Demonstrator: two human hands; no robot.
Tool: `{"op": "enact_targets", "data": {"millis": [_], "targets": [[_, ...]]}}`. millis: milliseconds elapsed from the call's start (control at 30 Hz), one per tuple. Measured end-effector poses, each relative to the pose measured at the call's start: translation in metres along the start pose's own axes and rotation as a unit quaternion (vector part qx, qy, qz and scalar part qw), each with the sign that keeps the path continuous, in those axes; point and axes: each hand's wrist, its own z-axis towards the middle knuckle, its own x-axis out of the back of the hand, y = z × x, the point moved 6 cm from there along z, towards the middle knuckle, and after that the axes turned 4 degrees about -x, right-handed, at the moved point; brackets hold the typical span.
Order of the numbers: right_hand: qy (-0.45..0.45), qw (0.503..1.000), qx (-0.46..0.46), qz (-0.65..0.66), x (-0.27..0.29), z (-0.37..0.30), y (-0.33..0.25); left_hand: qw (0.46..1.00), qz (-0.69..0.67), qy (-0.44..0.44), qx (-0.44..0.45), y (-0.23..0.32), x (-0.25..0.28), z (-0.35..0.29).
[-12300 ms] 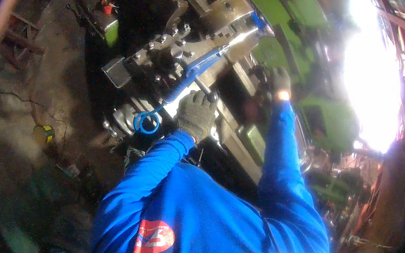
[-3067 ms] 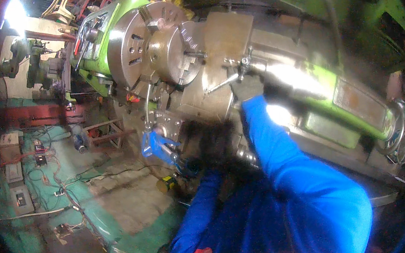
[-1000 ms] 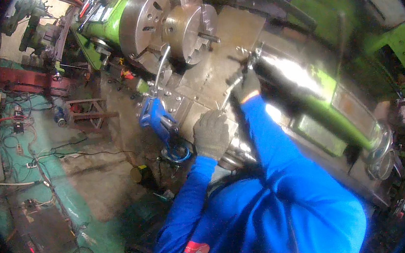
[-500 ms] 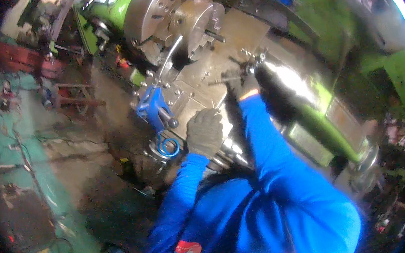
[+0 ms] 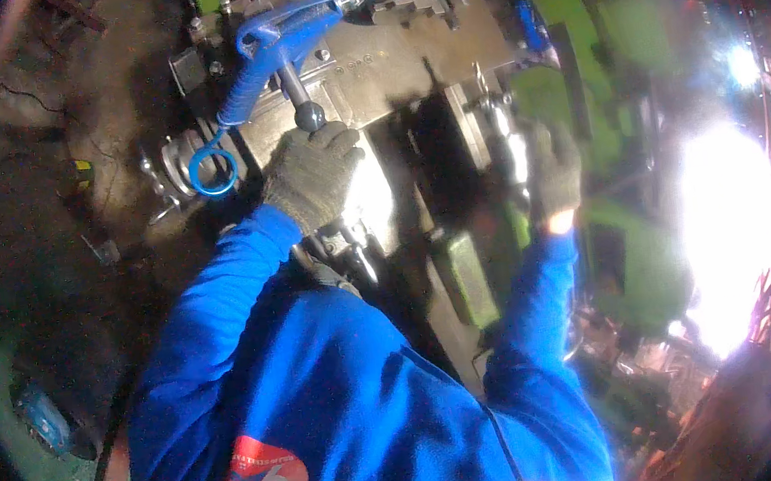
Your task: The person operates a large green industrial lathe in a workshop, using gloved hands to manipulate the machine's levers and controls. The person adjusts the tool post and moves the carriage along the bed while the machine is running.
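Note:
My left hand (image 5: pixel 313 175), in a grey-brown work glove, is on the lathe carriage just below a black ball-ended lever (image 5: pixel 306 114). Its fingers are curled, and what lies beneath them is hidden. A blue air blow gun (image 5: pixel 293 32) with a long metal nozzle lies above that hand, on the tool post area. My right hand (image 5: pixel 553 166), gloved too, is raised to the right beside the shiny tailstock barrel (image 5: pixel 515 147). Motion blur smears its fingers, so their hold is unclear.
A coiled blue hose (image 5: pixel 212 170) hangs by a round handwheel (image 5: pixel 179 166) left of the carriage. Green machine guarding (image 5: pixel 636 73) stands at the right, near strong glare. A green block-shaped part (image 5: pixel 467 279) sits between my arms. A blue object (image 5: pixel 42 417) is at the lower left.
The view has shifted, and the chuck has left it. My right hand has moved right, away from the carriage, to the tailstock's far side. My left hand is now closer to the ball-ended lever.

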Motion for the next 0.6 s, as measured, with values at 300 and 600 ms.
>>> {"op": "enact_targets", "data": {"millis": [300,600], "targets": [[-0.181,0.969,-0.142,0.086,-0.066,0.033,0.087,1.0,-0.009,0.0,0.003,-0.004,-0.003,-0.001],[-0.233,0.971,0.028,-0.05,-0.075,0.054,0.078,0.999,0.012,-0.038,0.032,-0.004,0.004,-0.004]]}}
